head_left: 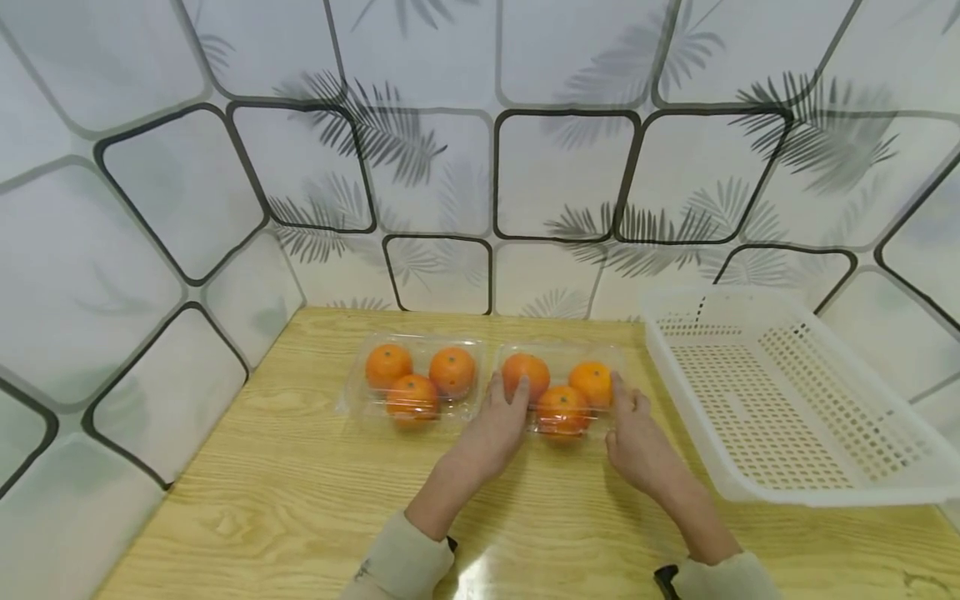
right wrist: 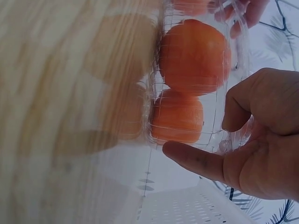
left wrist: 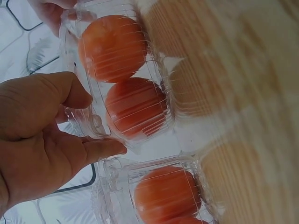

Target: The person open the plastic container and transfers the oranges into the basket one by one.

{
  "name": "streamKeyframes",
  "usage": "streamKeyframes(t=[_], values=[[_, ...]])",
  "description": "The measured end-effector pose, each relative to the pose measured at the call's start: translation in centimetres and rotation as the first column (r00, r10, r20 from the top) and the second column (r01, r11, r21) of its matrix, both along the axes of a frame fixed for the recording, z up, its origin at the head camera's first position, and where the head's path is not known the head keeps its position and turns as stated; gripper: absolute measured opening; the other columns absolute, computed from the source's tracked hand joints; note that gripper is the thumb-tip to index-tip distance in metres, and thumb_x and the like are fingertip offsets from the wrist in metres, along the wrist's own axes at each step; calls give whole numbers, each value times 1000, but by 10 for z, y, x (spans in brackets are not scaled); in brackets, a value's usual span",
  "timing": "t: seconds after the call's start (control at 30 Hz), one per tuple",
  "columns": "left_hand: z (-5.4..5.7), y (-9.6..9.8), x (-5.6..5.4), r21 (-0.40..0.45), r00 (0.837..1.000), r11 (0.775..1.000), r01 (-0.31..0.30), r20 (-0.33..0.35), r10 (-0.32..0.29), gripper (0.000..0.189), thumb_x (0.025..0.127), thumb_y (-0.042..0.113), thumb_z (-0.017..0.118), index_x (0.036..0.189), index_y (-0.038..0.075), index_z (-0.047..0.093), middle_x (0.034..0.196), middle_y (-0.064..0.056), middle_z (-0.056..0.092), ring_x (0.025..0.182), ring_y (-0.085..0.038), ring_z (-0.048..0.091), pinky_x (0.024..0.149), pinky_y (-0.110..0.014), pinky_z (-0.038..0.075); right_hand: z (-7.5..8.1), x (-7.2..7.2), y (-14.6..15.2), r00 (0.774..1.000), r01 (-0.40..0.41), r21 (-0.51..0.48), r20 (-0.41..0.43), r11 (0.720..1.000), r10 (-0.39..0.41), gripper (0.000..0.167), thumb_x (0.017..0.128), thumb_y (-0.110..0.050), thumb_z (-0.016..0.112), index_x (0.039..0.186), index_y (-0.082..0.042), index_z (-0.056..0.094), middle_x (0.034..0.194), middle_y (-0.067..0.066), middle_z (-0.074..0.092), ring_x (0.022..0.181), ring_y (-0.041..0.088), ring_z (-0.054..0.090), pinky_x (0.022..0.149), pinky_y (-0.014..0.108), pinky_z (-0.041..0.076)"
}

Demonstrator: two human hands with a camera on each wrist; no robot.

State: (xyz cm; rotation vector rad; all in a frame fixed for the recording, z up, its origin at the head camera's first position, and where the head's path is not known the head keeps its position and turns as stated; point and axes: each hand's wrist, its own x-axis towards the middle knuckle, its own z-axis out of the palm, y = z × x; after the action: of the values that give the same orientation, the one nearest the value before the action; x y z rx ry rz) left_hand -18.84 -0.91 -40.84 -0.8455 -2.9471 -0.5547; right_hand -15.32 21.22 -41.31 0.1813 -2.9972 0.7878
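A clear plastic clamshell box point(head_left: 558, 353) with three oranges point(head_left: 562, 410) in it lies on the wooden table, between my two hands. My left hand point(head_left: 491, 433) holds its left end, thumb and fingers about the corner in the left wrist view. At the opposite end, my right hand point(head_left: 647, 446) holds the box, with one finger stretched along its side in the right wrist view. The clear lid covers the fruit. Just to the left, a second clear clamshell box point(head_left: 420, 344) holds three more oranges point(head_left: 412, 398); neither hand grips it.
A white perforated plastic basket point(head_left: 693, 425) stands at the right of the table point(head_left: 285, 492), close to my right hand. Behind the boxes and at the left rises a wall covering point(head_left: 442, 279) with a leaf and black-line pattern.
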Motion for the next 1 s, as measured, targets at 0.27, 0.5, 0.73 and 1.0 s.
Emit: streamKeyframes(t=[0.27, 0.5, 0.73, 1.0], values=[[0, 0, 0, -72, 1000, 997, 12, -26, -14, 51, 101, -2, 45, 151, -1, 32, 146, -47, 25, 132, -52, 42, 92, -47, 53, 1, 0, 1, 1000, -12, -26, 20, 1000, 12, 80, 91, 4, 46, 155, 7, -1, 139, 55, 14, 55, 22, 52, 51, 32, 46], [3, -1, -2, -71, 999, 997, 24, 39, -21, 49, 105, 4, 39, 153, 0, 28, 149, -46, 20, 136, -51, 36, 94, -48, 51, 1, 0, 1, 1000, -24, -26, 19, 999, 24, 80, 90, 5, 46, 155, 7, -1, 139, 56, 14, 53, 20, 51, 49, 31, 43], [4, -4, -1, -74, 997, 997, 36, 69, -31, 51, 107, 11, 36, 155, 0, 23, 150, -45, 16, 139, -51, 29, 99, -50, 48, 2, 0, 1, 999, -26, -35, 43, 999, 28, 81, 91, 4, 46, 156, 6, -3, 140, 55, 13, 56, 23, 53, 51, 33, 45], [7, -5, 0, -82, 993, 995, 50, 110, -40, 53, 108, 13, 33, 157, 0, 18, 152, -44, 12, 141, -51, 26, 102, -50, 45, 1, 0, 1, 998, -33, -34, 47, 999, 35, 80, 92, 4, 45, 156, 6, -4, 140, 55, 12, 57, 21, 52, 51, 32, 43]])
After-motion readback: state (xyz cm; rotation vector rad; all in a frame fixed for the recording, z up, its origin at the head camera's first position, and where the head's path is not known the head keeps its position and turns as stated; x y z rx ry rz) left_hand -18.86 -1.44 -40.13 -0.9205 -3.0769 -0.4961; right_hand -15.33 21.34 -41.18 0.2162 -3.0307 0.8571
